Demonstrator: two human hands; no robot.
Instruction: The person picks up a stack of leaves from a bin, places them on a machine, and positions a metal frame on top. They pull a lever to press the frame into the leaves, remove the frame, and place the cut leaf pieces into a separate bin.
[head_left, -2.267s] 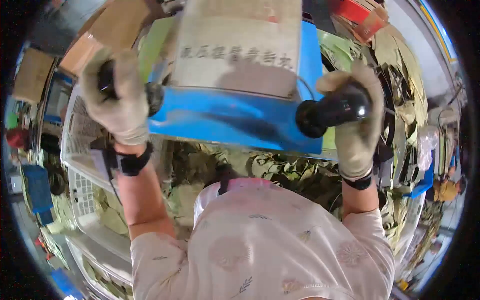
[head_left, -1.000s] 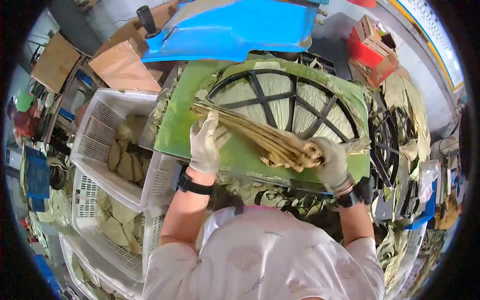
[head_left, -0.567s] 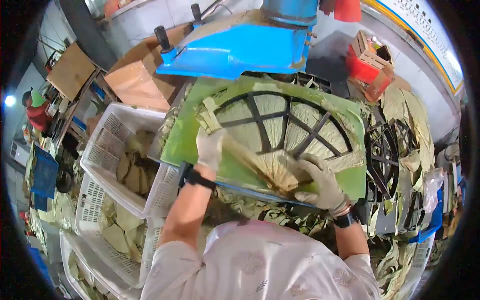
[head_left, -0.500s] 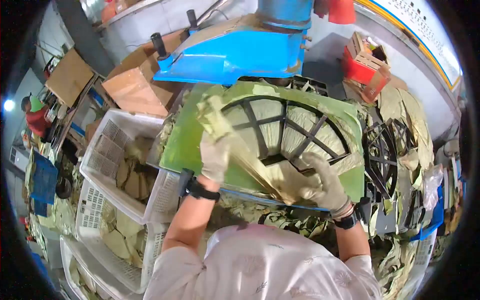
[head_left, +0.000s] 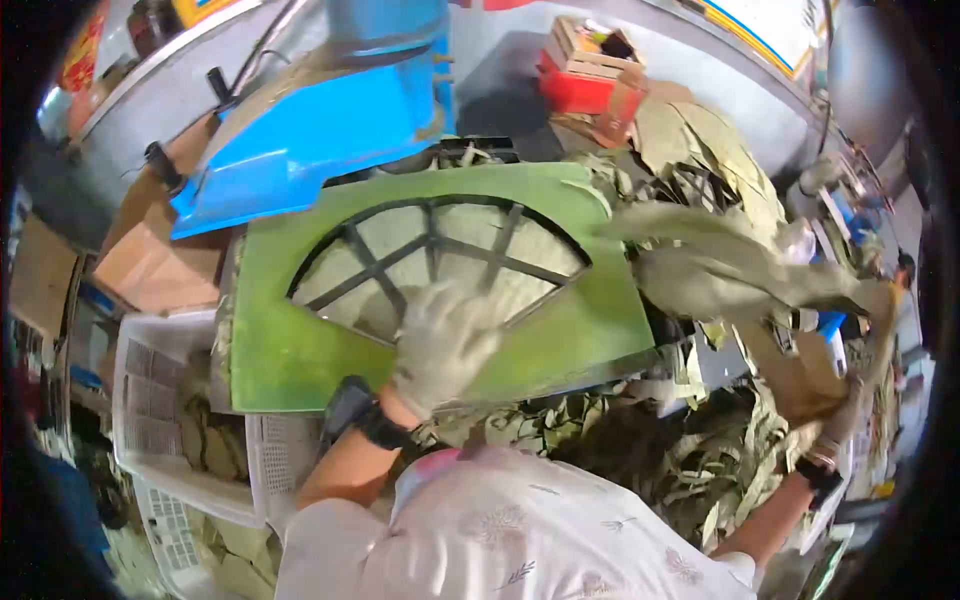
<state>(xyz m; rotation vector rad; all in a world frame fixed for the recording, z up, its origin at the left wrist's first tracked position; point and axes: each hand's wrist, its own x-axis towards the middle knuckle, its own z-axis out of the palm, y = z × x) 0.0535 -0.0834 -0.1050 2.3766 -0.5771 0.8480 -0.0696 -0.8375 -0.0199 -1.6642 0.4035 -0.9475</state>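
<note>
My left hand [head_left: 440, 345], gloved, lies flat on the near edge of the green board [head_left: 300, 345], fingers spread and resting just where the black fan-shaped cutter frame [head_left: 430, 245] comes to its narrow point; it grips nothing, it only presses down. The pale leaves [head_left: 470, 225] show through the frame's openings, fanned away from my palm toward the blue press head [head_left: 310, 130], which stands lifted behind the board. My right hand [head_left: 845, 425] is far out to my right and low, at the edge of view and blurred, so I cannot tell how its fingers are set; the long bunch of dried leaves [head_left: 720, 275] stretches from beside it back toward the board's right corner, its long axis running left to right, its tip just short of the frame. So the left hand is the nearer one to the frame, the right the nearer to the bunch. Loose leaf scraps [head_left: 640, 450] lie heaped between my body and the board, and white slotted crates [head_left: 150, 400] holding cut leaf pieces sit to my left, below the board's edge.
</note>
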